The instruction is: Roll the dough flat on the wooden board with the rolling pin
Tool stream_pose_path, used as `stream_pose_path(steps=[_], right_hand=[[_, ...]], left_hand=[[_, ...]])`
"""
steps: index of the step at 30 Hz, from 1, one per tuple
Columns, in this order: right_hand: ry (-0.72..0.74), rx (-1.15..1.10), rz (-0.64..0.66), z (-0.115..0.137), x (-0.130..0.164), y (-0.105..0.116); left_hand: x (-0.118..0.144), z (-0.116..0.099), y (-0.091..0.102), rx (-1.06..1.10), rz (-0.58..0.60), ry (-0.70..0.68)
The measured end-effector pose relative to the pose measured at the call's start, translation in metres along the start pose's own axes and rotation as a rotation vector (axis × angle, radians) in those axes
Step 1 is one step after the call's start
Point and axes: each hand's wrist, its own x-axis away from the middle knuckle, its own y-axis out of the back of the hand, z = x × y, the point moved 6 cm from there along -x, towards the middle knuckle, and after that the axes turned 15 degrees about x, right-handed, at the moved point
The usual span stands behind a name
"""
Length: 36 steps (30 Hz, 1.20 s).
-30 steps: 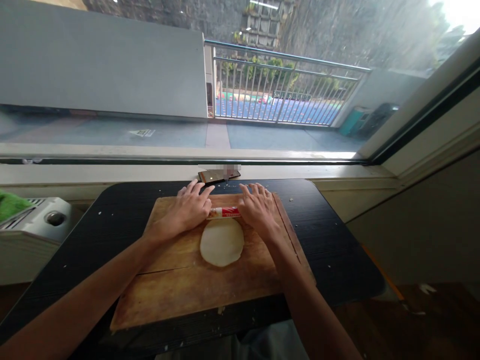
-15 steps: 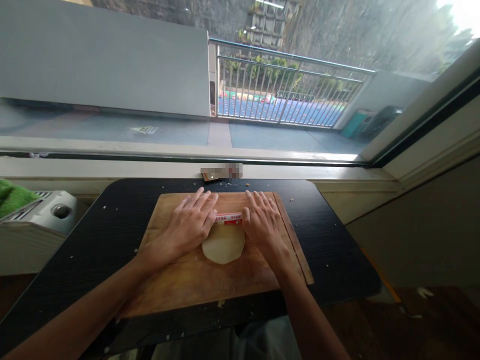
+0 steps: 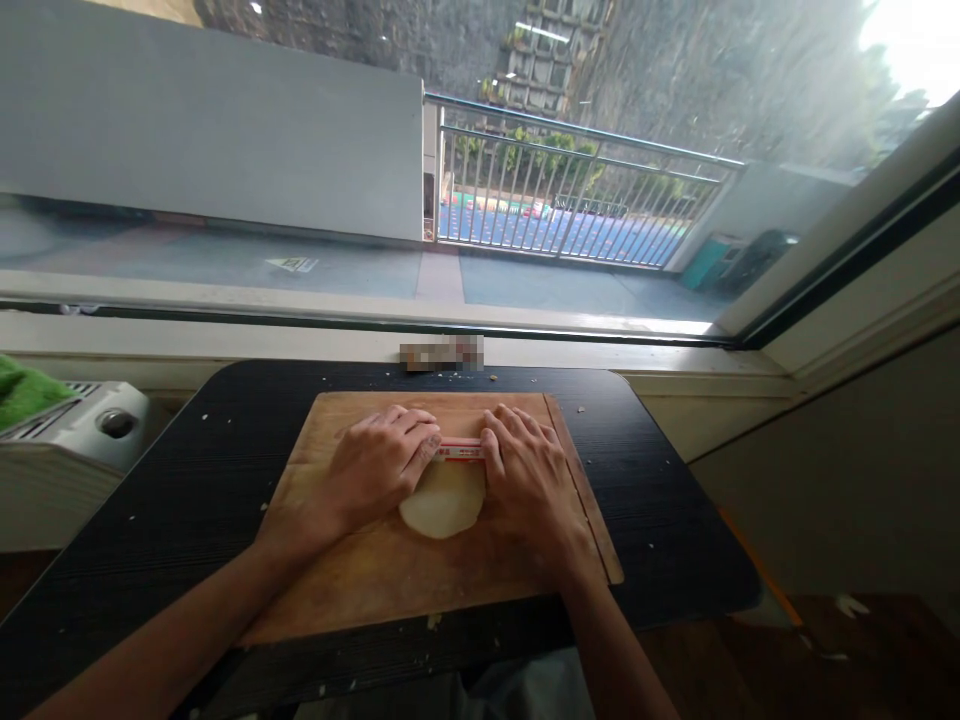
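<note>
a printed red-and-white roller [image 3: 463, 450] lies crosswise between the two hands, its long axis running left to right, about parallel to the far edge of the wooden board [image 3: 352, 585]. its ends point toward the left hand [image 3: 386, 455] and the right hand [image 3: 529, 465] and disappear beneath them, so neither hand is clearly nearer; both are at it. the left hand lies palm down with its fingers near one another and bent over, the thumb beside the visible stretch of the roller; the right hand lies palm down too, its fingers slightly apart and pointing away from the person. whether either one closes around the roller underneath, i cannot tell, since the palms hide it. the flat dough round [image 3: 444, 508] lies on the board, on the person's side of the roller and between the hands, its far edge hidden by the roller and its far left edge by the left hand. being nearly circular, the dough has no marked long axis and points no particular way. the board sits on the black counter [image 3: 667, 560].
</note>
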Motion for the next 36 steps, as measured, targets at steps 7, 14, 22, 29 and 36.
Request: stream_pose_path(steps=[7, 14, 22, 29, 36], right_hand=[[0.245, -0.039, -0.099, -0.01, 0.003, 0.001], [0.033, 0.049, -0.102, -0.038, -0.036, 0.0], [-0.07, -0.031, -0.172, -0.044, -0.038, -0.003], [-0.02, -0.14, -0.278, -0.042, -0.025, -0.003], [-0.062, -0.189, -0.272, -0.047, -0.027, 0.001]], left_hand=[[-0.004, 0.003, 0.027, 0.219, -0.298, -0.03], [-0.001, 0.013, 0.028, 0.525, -0.576, 0.055], [-0.012, 0.015, -0.018, 0.561, -0.055, 0.058], [-0.007, 0.012, -0.015, 0.535, 0.029, 0.028], [-0.006, 0.012, -0.013, 0.507, -0.021, 0.063]])
